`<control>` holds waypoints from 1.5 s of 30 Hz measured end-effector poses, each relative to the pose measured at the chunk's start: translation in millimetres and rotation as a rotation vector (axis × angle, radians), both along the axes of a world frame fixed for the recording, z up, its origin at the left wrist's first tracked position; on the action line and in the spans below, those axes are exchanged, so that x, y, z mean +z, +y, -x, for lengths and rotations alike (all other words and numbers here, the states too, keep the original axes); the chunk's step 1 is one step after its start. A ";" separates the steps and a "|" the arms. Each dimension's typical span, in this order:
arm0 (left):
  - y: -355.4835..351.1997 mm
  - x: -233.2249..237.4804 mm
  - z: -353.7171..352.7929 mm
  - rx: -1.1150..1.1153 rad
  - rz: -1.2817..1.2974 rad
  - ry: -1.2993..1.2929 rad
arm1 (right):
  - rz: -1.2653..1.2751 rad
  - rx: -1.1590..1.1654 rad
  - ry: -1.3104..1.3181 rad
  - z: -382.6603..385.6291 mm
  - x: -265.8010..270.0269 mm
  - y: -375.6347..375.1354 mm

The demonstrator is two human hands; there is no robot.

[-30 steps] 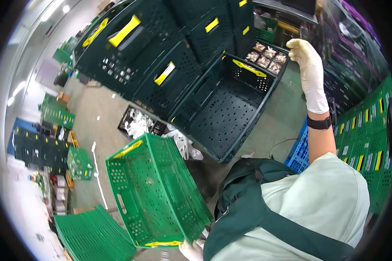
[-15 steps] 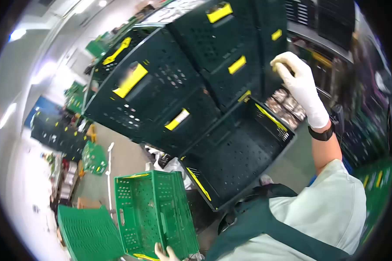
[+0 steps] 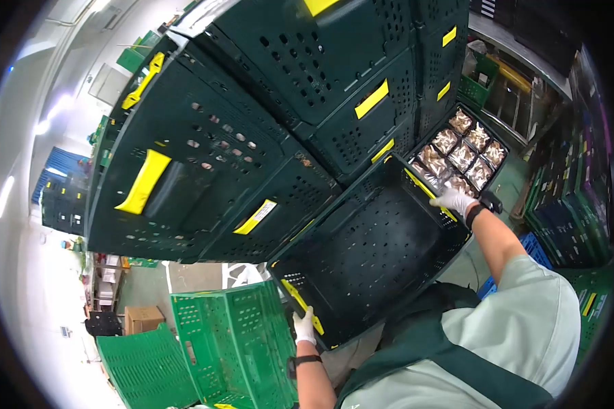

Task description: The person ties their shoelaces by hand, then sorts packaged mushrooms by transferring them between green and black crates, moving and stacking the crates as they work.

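A dark green crate (image 3: 368, 255) with yellow handles at both ends lies in front of my body, its inside bare. My left hand (image 3: 305, 325), in a white glove, grips the near-left end by the yellow handle. At the opposite end, my gloved right hand (image 3: 456, 200) has its fingers hooked over the rim beside the other handle. Just beyond the right hand is a crate holding several clear packs of mushrooms (image 3: 462, 156).
Stacked dark crates (image 3: 252, 136) with yellow handles rise along the far side. Green crates (image 3: 235, 341) stand at lower left, near a cardboard box (image 3: 143, 319). More stacked dark crates (image 3: 573, 191) line the right, with a blue crate (image 3: 535, 252) by my right arm.
My right hand has come down from the air onto the dark crate's right end. My left hand has moved up from the green crate to its left end. The view has shifted.
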State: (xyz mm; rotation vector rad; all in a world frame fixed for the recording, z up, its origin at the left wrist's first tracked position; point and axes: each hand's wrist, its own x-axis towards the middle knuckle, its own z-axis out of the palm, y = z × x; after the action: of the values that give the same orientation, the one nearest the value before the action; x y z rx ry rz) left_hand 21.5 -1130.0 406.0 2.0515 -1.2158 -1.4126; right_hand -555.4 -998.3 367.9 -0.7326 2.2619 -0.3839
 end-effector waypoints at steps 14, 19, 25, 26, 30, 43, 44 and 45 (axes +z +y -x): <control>-23.0 -42.4 52.2 0.024 -0.193 -0.046 | 0.073 0.083 0.235 -100.4 3.2 -41.3; 1.3 -142.8 162.5 -0.464 -0.045 -0.128 | 0.356 0.659 0.295 -193.4 -40.3 -84.7; 87.3 22.5 131.9 -1.332 0.215 -0.113 | 0.826 0.469 0.774 -74.8 42.7 -187.8; 105.7 23.7 118.0 -1.473 0.277 -0.307 | 0.825 0.470 0.773 -73.0 33.2 -183.4; 101.5 -3.8 96.7 -1.328 0.660 -0.234 | 0.695 0.565 0.631 -86.6 20.3 -133.5; -23.3 -39.8 132.8 -0.800 0.748 -0.693 | 0.991 0.423 0.539 -51.4 238.1 -89.1; -31.8 -19.8 139.5 -0.745 0.886 -0.542 | 1.106 0.402 0.574 -63.5 278.5 -102.2; -38.7 16.9 146.3 -0.671 1.045 -0.477 | 1.201 0.453 0.701 -77.3 321.9 -114.1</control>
State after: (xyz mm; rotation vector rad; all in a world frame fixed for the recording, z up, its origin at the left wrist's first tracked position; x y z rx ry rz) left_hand -124.8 -1168.8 422.8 1.2545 -2.3175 -0.2228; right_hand -478.2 -1112.5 689.8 -2.1998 2.1650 -1.4724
